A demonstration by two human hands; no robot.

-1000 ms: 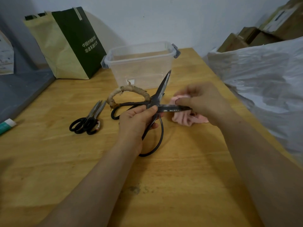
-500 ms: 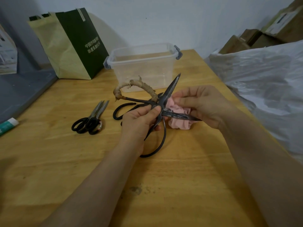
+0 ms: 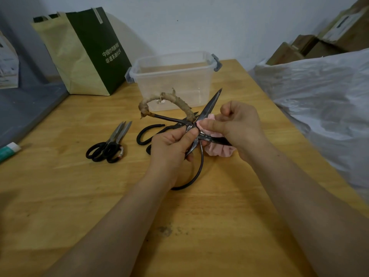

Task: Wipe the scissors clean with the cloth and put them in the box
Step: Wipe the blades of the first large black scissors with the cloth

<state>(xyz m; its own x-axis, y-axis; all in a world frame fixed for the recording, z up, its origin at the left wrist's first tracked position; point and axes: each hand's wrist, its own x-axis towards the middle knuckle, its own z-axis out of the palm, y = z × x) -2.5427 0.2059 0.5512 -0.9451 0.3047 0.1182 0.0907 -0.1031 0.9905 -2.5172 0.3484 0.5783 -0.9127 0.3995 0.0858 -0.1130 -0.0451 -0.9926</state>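
One wipe on, cloth (image 3: 219, 152) sits nearer the scissors (image 3: 209, 105) pivot.

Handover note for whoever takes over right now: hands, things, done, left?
Left hand grips the open big scissors at the pivot, off the table.
Right hand pinches the cloth round the lower blade.
Box stands behind them, lid off, no scissors inside.
On the table: small scissors at left, a dark pair just behind the left hand.
Done: wiping under way, nothing boxed.
Left: finish the wipe, box this pair, then probably the other two.
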